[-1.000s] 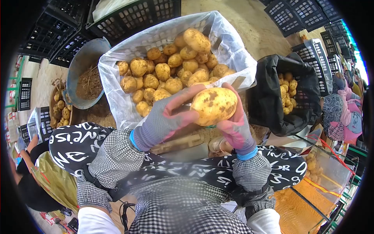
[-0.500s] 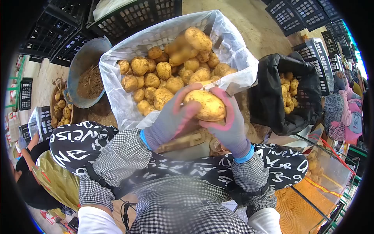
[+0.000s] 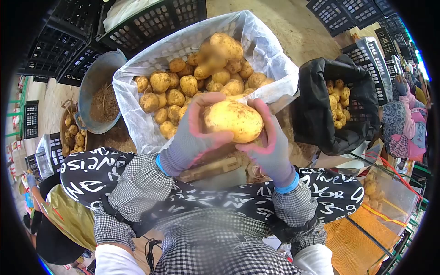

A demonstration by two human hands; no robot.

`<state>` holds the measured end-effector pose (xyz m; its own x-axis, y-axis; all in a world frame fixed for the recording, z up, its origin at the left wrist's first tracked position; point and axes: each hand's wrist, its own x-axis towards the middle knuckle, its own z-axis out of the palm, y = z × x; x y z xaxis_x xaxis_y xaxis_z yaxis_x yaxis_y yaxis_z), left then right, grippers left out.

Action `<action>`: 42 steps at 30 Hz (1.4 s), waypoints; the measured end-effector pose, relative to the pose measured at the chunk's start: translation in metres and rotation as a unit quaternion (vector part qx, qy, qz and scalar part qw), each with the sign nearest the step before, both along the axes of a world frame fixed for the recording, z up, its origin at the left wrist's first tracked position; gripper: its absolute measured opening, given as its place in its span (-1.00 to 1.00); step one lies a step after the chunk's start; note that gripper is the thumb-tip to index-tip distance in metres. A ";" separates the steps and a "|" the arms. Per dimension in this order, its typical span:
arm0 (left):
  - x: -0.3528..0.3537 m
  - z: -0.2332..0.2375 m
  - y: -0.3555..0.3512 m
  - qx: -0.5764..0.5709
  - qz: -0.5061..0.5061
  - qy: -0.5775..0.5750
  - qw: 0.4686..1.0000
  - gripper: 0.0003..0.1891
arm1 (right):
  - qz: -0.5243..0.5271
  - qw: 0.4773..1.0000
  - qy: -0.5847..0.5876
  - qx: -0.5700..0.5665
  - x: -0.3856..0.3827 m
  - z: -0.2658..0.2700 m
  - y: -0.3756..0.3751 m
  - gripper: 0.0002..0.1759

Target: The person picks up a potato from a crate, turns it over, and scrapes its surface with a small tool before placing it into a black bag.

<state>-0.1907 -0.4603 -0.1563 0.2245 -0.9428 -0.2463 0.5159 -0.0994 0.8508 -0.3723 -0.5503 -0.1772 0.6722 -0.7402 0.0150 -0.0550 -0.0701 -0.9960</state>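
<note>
A large yellow potato (image 3: 233, 121) sits between both my gloved hands, just above my lap. My left hand (image 3: 192, 137), in a grey and pink glove, wraps its left side with the fingers curled over the top. My right hand (image 3: 270, 144) cups its right side and underside. Right behind them stands a crate lined with a white bag (image 3: 133, 114), heaped with several potatoes (image 3: 197, 85). One blurred potato (image 3: 211, 55) is over the back of the heap.
To the right, a black-lined crate (image 3: 316, 114) holds several small potatoes. A grey tub of soil (image 3: 98, 91) stands at the left, stacked black crates (image 3: 146, 20) behind. Other people sit at the right edge (image 3: 405, 126) and lower left. An orange-bottomed crate (image 3: 362, 238) is at lower right.
The potato has turned in my hands and shifted left; its spotted face no longer shows. A potato has landed blurred on the back of the heap.
</note>
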 end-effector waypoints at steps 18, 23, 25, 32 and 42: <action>-0.006 -0.014 0.008 -0.008 -0.083 -0.030 0.996 -0.04 | -0.032 0.989 -0.049 0.132 -0.003 -0.003 0.001 -0.31; -0.002 -0.022 0.006 -0.098 -0.085 -0.346 0.929 -0.40 | -0.035 0.897 -0.057 0.437 -0.011 0.014 0.004 -0.27; 0.006 -0.028 -0.002 -0.044 -0.087 -0.417 0.904 -0.46 | -0.052 0.930 -0.067 0.356 -0.017 0.016 -0.002 -0.30; 0.134 -0.117 -0.036 0.440 -0.256 -0.429 0.747 -0.31 | -0.280 0.770 -0.407 0.404 -0.113 0.020 -0.109 -0.51; 0.095 -0.174 -0.014 0.423 -0.201 -0.392 0.792 0.14 | -0.255 0.864 -0.324 0.290 -0.076 0.019 -0.092 -0.48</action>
<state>-0.0953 -0.4748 -0.3303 0.3452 -0.5488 -0.7613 -0.3560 -0.8272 0.4348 -0.4486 -0.6424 -0.1580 0.2467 -0.9466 -0.2074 0.6509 0.3204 -0.6882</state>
